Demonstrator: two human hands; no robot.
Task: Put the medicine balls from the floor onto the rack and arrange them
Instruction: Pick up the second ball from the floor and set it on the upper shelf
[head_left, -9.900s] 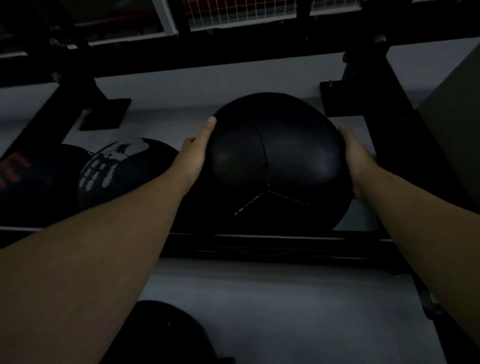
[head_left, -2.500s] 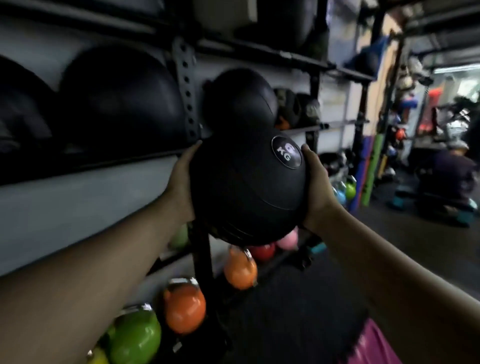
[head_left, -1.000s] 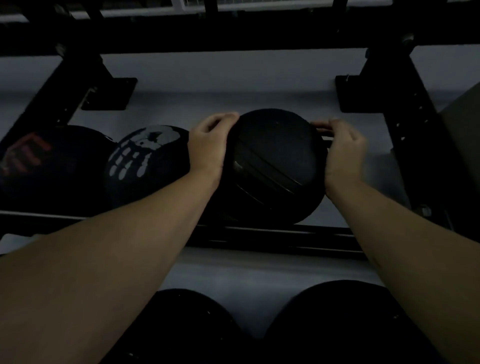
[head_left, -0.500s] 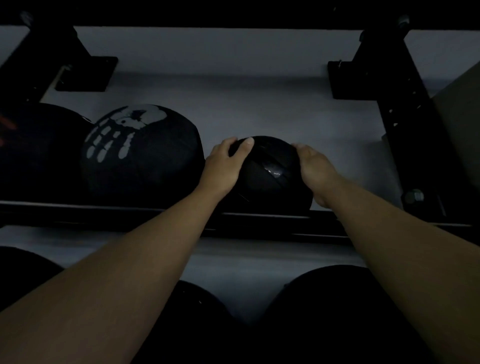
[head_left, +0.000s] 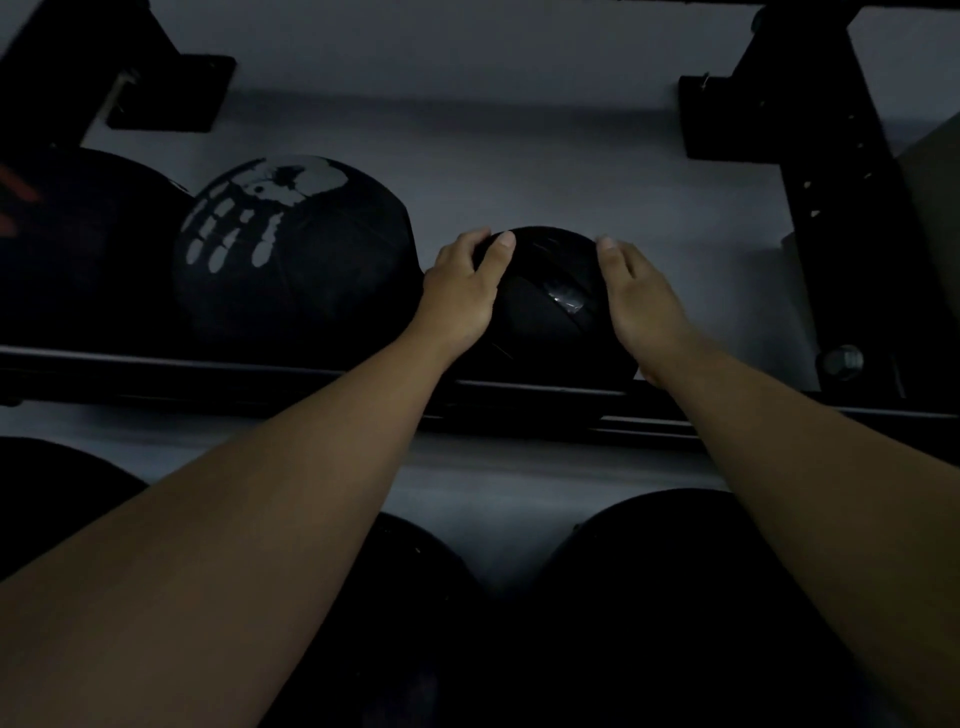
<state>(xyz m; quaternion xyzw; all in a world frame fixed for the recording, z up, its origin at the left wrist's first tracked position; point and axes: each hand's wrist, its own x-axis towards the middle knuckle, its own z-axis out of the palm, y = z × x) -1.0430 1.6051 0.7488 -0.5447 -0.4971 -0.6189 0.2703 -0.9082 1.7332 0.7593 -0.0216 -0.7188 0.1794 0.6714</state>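
Step in hand: seating a small black ball (head_left: 545, 306) on the rack shelf (head_left: 208, 371), judged from both hands resting on it while it sits on the rail.
Small black ball: centre of the frame, slightly right, on the shelf's front rail; a shiny patch shows on its top.
Left hand (head_left: 462, 291): cupped over the ball's left side, fingers curled across the top, thumb forward; a loose hold, not a tight squeeze.
Right hand (head_left: 636, 301): laid flat against the ball's right side, fingers extended; whether it presses or merely touches cannot be told.
Handprint ball (head_left: 291, 249): left of centre on the same shelf, just beside the left hand; whether it touches the small ball is hidden.
Dark ball with red mark (head_left: 78, 234): far left edge, same shelf.
Lower balls (head_left: 675, 597): dark shapes at the bottom of the frame, beneath the forearms.
Rack upright (head_left: 852, 208): right side, well apart from the small ball.
Next move, as a judgement: nudge the ball left toward the handprint ball, confirm it stays put, then let go.
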